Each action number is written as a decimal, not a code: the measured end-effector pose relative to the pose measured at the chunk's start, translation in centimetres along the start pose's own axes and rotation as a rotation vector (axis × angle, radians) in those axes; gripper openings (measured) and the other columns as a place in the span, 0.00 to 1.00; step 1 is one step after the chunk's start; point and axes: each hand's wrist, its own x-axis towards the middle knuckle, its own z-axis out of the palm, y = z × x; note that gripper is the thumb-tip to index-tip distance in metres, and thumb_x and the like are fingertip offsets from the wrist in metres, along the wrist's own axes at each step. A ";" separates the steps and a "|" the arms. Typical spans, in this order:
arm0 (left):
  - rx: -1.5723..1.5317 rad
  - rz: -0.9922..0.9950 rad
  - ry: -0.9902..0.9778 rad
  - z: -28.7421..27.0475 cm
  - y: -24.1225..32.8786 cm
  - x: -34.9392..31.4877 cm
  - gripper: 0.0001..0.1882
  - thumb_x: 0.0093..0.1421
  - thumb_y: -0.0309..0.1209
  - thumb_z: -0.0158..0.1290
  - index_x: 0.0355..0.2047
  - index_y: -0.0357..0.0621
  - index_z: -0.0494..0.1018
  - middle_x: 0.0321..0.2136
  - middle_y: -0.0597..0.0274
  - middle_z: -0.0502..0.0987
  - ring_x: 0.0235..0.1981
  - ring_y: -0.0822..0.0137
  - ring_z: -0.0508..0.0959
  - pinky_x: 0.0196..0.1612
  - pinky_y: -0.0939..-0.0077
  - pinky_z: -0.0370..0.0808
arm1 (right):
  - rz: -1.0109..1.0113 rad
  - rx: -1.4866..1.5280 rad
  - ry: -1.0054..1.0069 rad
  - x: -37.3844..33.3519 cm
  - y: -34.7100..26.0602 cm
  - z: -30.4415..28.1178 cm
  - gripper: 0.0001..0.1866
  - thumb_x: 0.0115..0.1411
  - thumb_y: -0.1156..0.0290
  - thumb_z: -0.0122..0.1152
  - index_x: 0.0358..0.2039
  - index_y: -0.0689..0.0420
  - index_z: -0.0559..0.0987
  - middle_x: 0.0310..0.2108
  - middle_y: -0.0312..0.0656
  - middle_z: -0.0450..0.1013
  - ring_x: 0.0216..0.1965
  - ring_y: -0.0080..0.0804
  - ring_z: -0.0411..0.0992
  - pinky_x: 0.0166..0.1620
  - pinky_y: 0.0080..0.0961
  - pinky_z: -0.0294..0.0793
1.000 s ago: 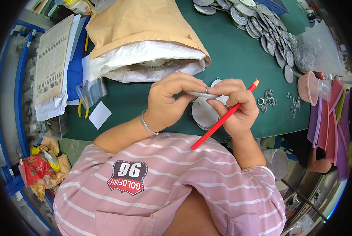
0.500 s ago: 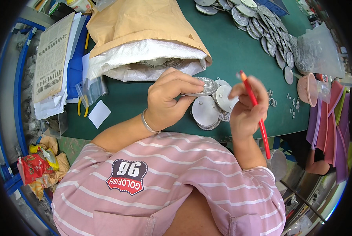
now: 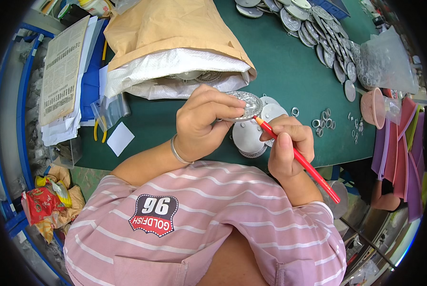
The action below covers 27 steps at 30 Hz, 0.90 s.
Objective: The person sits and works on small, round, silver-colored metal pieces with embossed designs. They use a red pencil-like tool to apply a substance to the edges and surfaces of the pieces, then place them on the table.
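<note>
Between the thumb and fingers of my left hand (image 3: 205, 119) is a round silver metal medallion (image 3: 252, 106) with a raised pattern, tilted above the table. My right hand (image 3: 292, 145) grips a red pencil (image 3: 313, 172), its tip at the medallion's lower right edge. Below the two hands lies a small stack of silver discs (image 3: 247, 138), smooth faces up, partly covered by my fingers.
An open paper sack (image 3: 175, 28) with a white lining holds more discs. A heap of medallions (image 3: 318, 33) lies at the far right. Small metal rings (image 3: 324, 121) and a pink cup (image 3: 373, 108) sit at right. Papers (image 3: 63, 71) stand at left.
My right hand has turned and brought the pencil's tip down and left to the medallion. The medallion is tilted more toward me in my left hand, which has barely moved.
</note>
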 end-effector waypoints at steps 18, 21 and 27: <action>0.016 -0.037 -0.017 0.1 0.0 -0.3 0.14 0.37 0.12 0.57 0.24 0.42 0.70 0.28 0.61 0.78 0.26 0.64 0.73 0.32 0.75 0.68 | -0.009 -0.023 -0.043 0.0 -0.2 0.4 0.01 0.52 0.83 0.50 0.27 0.66 0.69 0.17 0.45 0.69 0.17 0.30 0.68 0.21 0.24 0.66; -0.004 -0.056 0.030 0.4 -0.2 -0.6 0.16 0.35 0.12 0.57 0.23 0.44 0.67 0.27 0.63 0.77 0.25 0.63 0.72 0.32 0.74 0.67 | -0.002 -0.033 -0.040 0.1 -0.4 0.5 0.01 0.52 0.83 0.50 0.27 0.66 0.69 0.17 0.45 0.69 0.17 0.30 0.68 0.21 0.24 0.66; 0.061 0.034 0.009 0.2 -0.3 -0.6 0.18 0.35 0.11 0.57 0.23 0.45 0.66 0.28 0.64 0.78 0.25 0.63 0.72 0.34 0.72 0.65 | 0.020 -0.036 -0.038 0.2 -0.2 0.7 0.02 0.51 0.84 0.51 0.26 0.66 0.68 0.18 0.46 0.69 0.17 0.31 0.68 0.21 0.24 0.67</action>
